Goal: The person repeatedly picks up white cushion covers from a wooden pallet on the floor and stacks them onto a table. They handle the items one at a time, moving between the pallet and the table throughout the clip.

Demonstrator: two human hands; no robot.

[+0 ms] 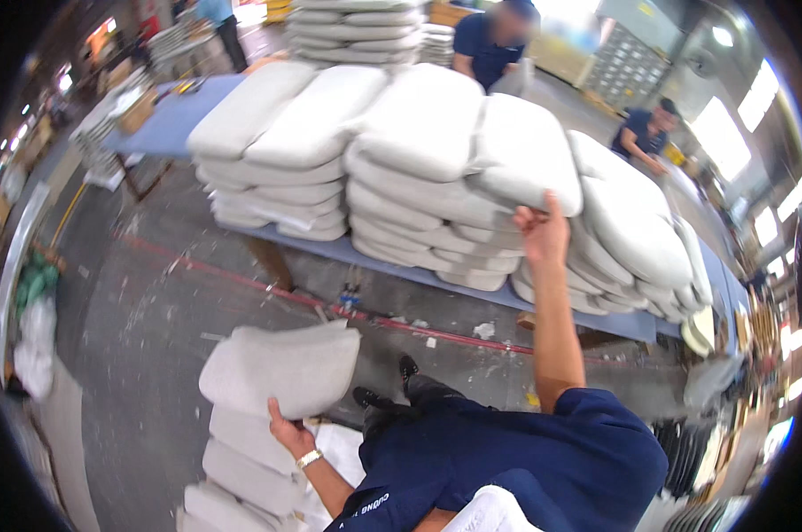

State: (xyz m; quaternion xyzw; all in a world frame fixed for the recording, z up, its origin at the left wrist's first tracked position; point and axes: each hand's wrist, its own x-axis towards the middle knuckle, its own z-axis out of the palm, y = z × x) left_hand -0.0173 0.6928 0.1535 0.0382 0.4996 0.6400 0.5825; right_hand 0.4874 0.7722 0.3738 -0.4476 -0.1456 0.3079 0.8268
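My left hand (289,433): thumb on the near edge of a grey cushion (281,368), other fingers hidden beneath, the edge held between. Cushion tilted over a low pile (246,470); whether touching it, I cannot tell. My right hand (543,235): fingers partly curled at the near edge of an upper cushion (525,146); grip, cannot tell. Beyond: cushion stacks (277,191) along a blue table (184,111); one co-worker (482,46) behind it.
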